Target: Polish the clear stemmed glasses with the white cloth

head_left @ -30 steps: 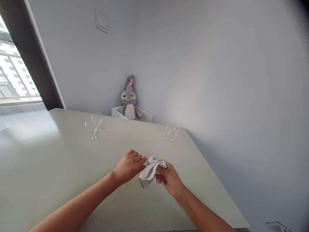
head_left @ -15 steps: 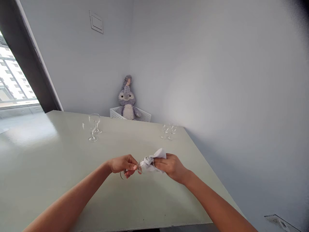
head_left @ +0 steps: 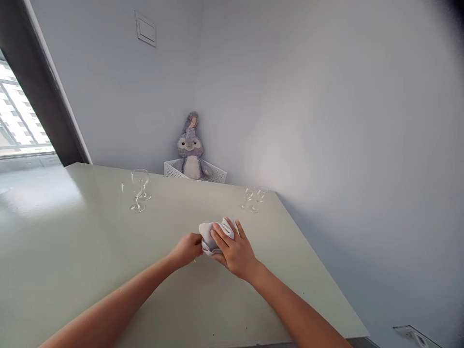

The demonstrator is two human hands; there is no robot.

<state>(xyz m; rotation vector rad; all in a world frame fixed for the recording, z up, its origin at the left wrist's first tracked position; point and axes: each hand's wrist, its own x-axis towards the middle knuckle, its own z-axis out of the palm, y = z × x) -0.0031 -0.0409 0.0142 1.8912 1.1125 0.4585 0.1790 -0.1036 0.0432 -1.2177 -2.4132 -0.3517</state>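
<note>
My left hand [head_left: 188,249] is closed on the stem end of a wine glass [head_left: 195,261], of which only a sliver shows below the fingers. A white cloth [head_left: 212,236] covers the bowl of that glass. Over the cloth lies my right hand [head_left: 234,249], its fingers curved around it and pressing it against the glass. Both hands are held above the near middle of the table.
Two wine glasses [head_left: 138,191] stand upright on the pale table [head_left: 174,198] at the left. Two smaller glasses [head_left: 255,198] stand at the right, near the far edge. Behind, a plush rabbit [head_left: 191,150] sits in a white perforated basket [head_left: 217,175] against the wall corner.
My right hand has come out of the glass's bowl and moved left, wrapping the cloth around the outside. My left hand still grips the glass, with its wrist turned.
</note>
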